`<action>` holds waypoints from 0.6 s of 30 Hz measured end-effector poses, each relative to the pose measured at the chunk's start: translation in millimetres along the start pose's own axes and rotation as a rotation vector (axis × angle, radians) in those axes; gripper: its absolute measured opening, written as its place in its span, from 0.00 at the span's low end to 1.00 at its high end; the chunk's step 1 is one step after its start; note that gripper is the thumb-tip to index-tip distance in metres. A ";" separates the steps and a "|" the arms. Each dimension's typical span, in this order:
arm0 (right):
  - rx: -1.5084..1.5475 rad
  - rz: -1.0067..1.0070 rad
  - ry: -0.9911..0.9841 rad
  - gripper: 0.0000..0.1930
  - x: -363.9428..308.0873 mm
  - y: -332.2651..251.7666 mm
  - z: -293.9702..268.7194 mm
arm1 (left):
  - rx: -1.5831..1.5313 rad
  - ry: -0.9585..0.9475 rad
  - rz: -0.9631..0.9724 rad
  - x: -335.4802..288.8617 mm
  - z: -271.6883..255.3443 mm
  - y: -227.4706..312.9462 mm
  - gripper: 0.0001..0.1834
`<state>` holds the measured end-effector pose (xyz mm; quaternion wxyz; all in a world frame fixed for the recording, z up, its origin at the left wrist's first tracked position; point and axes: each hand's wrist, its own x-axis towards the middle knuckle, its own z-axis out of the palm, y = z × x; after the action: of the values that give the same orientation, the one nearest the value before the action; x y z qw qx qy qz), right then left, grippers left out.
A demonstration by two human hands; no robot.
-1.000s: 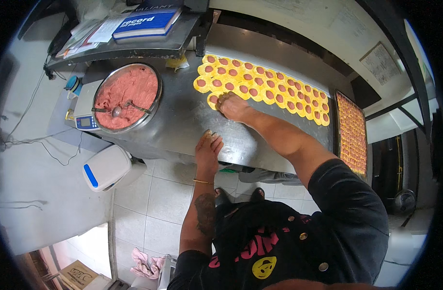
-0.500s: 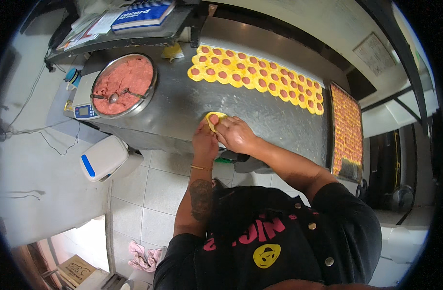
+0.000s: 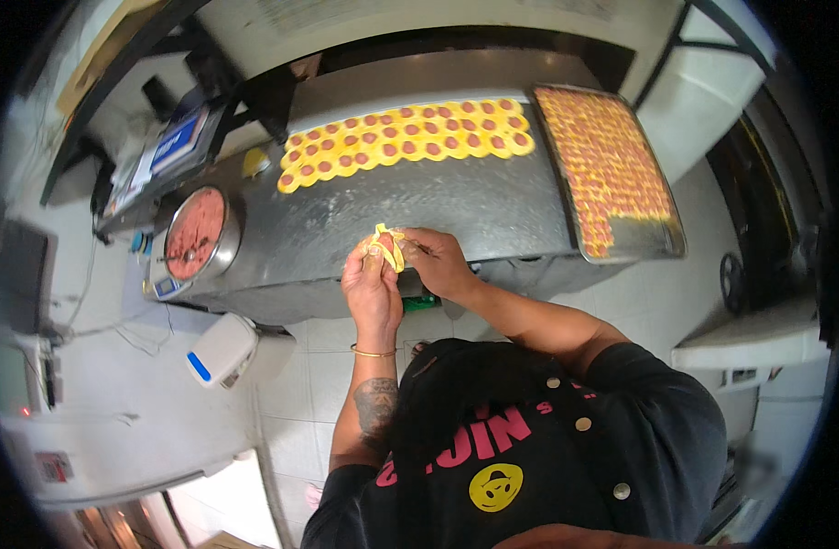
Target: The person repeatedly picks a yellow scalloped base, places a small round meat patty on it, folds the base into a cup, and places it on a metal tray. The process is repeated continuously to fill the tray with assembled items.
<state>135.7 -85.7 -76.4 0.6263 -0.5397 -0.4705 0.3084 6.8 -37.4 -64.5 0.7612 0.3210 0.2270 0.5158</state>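
Note:
A yellow dough dumpling (image 3: 385, 242) with pink meat filling sits in my left hand (image 3: 372, 297), the thumb and fingers closed round its side. Its dough edges stand up unevenly about the meat. With closed fingertips, my right hand (image 3: 440, 263) pinches the dumpling's right edge. Both hands are just past the near edge of the dark worktop (image 3: 474, 210). Farther back lie rows of overlapping yellow dough rounds (image 3: 402, 146), each topped with a ball of pink meat.
A large metal tray (image 3: 646, 240) at the right holds many finished dumplings. On the left, a steel bowl (image 3: 225, 245) of pink minced meat with utensils stands on a scale (image 3: 168, 289). A white bin (image 3: 229, 349) is on the floor below. A shelf (image 3: 220, 128) juts over the back left.
My view has swung rightward, bringing the tray more fully into sight. The dough round, flatter before, now has its edges gathered up round the meat. Both hands still hold it.

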 end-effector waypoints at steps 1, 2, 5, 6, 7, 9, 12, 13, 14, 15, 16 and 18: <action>0.010 -0.071 0.051 0.14 -6.7 3.8 -11.9 | 0.048 -0.001 -0.002 -9.3 11.2 -6.1 0.12; 0.083 0.005 0.072 0.14 -13.3 -0.6 -26.8 | 0.092 -0.008 -0.008 -18.6 23.3 -13.8 0.11; 0.450 0.169 0.163 0.11 -33.8 -12.7 -63.9 | 0.233 0.025 0.038 -48.3 58.6 -42.8 0.08; 0.479 0.147 0.147 0.11 -45.3 -17.1 -77.8 | 0.270 0.026 0.052 -57.0 67.2 -49.3 0.09; 0.507 0.127 0.123 0.11 -57.4 -21.7 -90.6 | 0.315 -0.007 0.046 -62.5 66.1 -54.4 0.10; 0.494 0.048 0.083 0.11 -81.1 -19.9 -115.1 | 0.213 -0.033 -0.013 -80.8 93.1 -57.1 0.11; 0.541 -0.002 0.068 0.11 -114.5 -42.3 -133.0 | 0.247 -0.059 -0.069 -107.6 113.3 -58.6 0.14; 0.474 -0.019 0.089 0.11 -123.7 -44.0 -135.8 | 0.292 -0.091 -0.109 -113.2 113.1 -56.8 0.15; 0.405 -0.034 0.096 0.12 -129.9 -45.9 -136.3 | 0.333 -0.116 -0.137 -118.8 113.1 -54.6 0.16; 0.402 -0.056 0.118 0.12 -135.4 -44.2 -135.9 | 0.330 -0.154 -0.152 -125.2 113.0 -55.5 0.15; 0.452 -0.042 0.120 0.14 -140.5 -51.7 -136.0 | 0.328 -0.184 -0.153 -130.2 112.3 -53.0 0.13; 0.441 -0.042 0.086 0.14 -148.6 -70.0 -141.1 | 0.323 -0.242 -0.145 -136.6 109.1 -45.1 0.11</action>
<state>202.8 -288.9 -43.2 0.7549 -0.3922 -0.3759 0.3674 59.6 -204.1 -19.8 0.7568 0.4810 0.2362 0.3743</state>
